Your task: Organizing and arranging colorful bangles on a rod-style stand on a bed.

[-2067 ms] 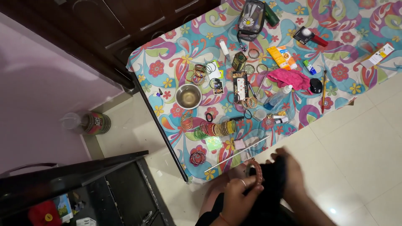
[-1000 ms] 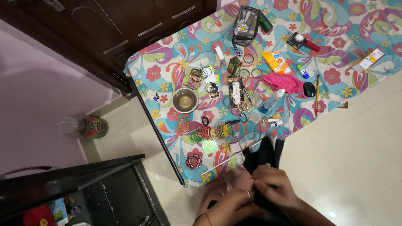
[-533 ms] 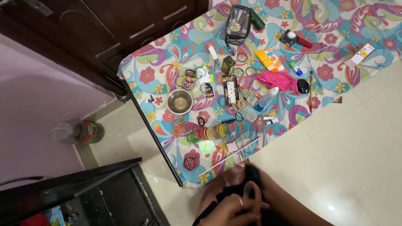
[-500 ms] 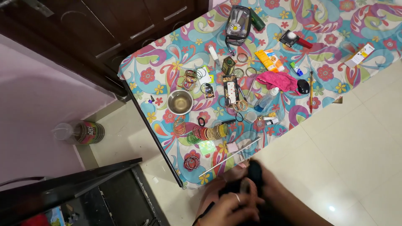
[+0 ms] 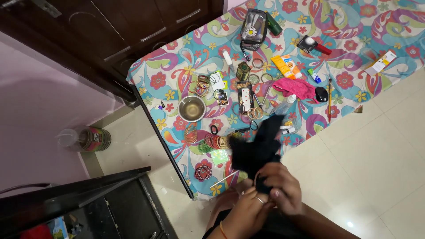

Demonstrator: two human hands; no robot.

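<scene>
Lying across the flowered bedspread [image 5: 177, 66] are many small packages: an orange and yellow tube [image 5: 287, 66] is seen near the middle of the far side, just beside a crumpled pink cloth [image 5: 294, 87]; a white paper label [image 5: 380, 63] with a yellow end lies well apart toward the right edge; a clear pouch [image 5: 252, 30] with a daisy on it is set near the top, with a dark green bottle [image 5: 273, 24] just beside it. A narrow dark card [image 5: 244, 95] with small studs is placed in the centre, and a steel bowl [image 5: 191, 108] is set to its left. A row of coloured bangles [image 5: 213, 142] is laid near the bed's near edge, and a red set of bangles [image 5: 203, 171] lies closer to the corner. On the floor by the wall, a round tin [image 5: 94, 138] with a plastic cup against it is seen. A black cloth [image 5: 256, 148] is held up over the bed's near edge, its upper part blurred. The left hand [image 5: 245, 214], a ring on one finger, is closed on the cloth's lower end, and the right hand [image 5: 283, 188] is curled over the same end, fingers together and pinched on the fabric. The cloth rises from between both hands, above the fingertips, hiding part of the bangles behind it.
</scene>
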